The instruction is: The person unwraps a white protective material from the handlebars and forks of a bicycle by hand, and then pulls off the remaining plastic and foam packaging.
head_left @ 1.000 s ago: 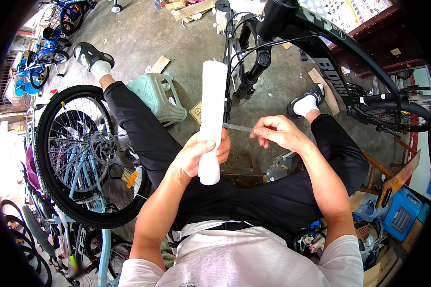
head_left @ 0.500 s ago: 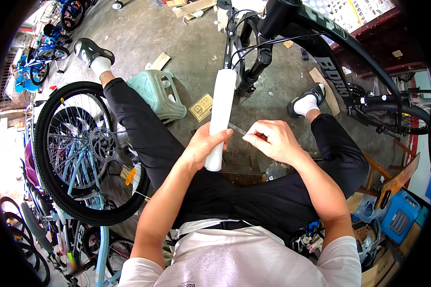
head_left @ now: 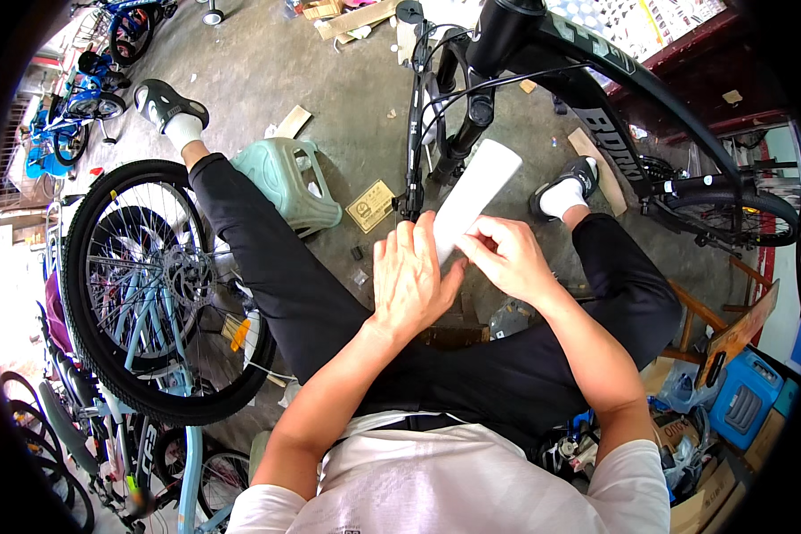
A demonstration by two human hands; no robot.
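A smooth white tube (head_left: 481, 191) leans up and to the right between my hands; I cannot tell what is inside it. Its lower end sits in the gap between the thumb and fingers of my left hand (head_left: 415, 278), which shows its back with the fingers pointing forward. On the tube's right side, my right hand (head_left: 505, 258) has thumb and forefinger pinched against the edge. No strip shows at those fingertips now. Just beyond the tube stands the black fork (head_left: 472, 125) of a bicycle, with its dark handlebar (head_left: 416, 133) turned alongside.
A black bicycle frame (head_left: 601, 133) reaches across the right. On my left stand a large spoked wheel (head_left: 165, 285) and several bikes. A pale green stool (head_left: 285, 182) and a small brown card (head_left: 370, 206) are on the floor ahead. A blue case (head_left: 744, 400) lies at lower right.
The tube has swung from nearly upright to leaning right. My left hand has turned its back up, and my right hand has come in to the tube; the thin strip it pinched no longer shows.
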